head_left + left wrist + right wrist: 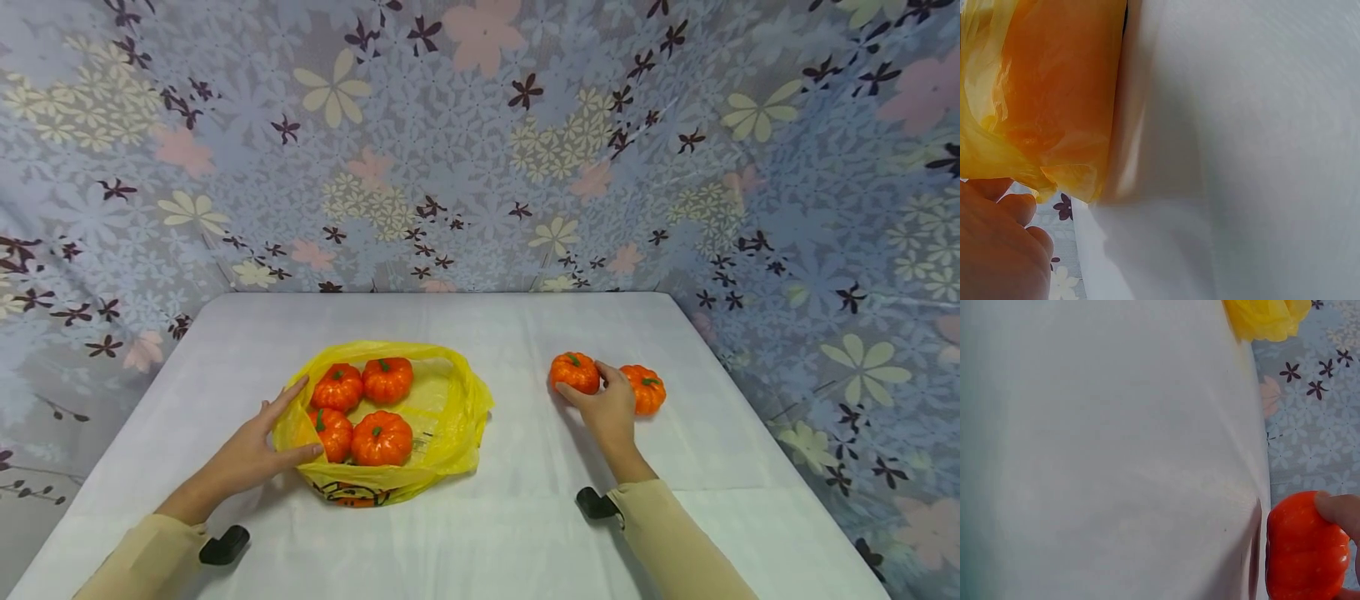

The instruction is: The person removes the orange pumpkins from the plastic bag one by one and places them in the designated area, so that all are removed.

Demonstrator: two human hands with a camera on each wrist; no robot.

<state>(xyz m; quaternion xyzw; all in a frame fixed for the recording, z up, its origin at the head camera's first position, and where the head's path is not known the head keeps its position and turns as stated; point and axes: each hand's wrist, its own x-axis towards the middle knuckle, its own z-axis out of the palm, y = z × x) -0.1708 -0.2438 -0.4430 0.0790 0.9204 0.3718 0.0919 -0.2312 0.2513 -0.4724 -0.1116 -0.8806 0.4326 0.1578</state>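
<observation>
A yellow plastic bag lies wide-mouthed on the table with several small orange pumpkins inside. My left hand rests against the bag's left side, thumb and fingers spread along its rim. In the left wrist view, the bag bulges over an orange shape beside that hand. On the right, my right hand grips a pumpkin between thumb and fingers. The right wrist view shows the thumb on this pumpkin. Another pumpkin sits just right of the hand, partly hidden by it.
A white cloth covers the table. Behind it and along the sides hangs a floral curtain. Black wrist devices show at both sleeves. A stretch of tabletop separates the bag from the two pumpkins on the right.
</observation>
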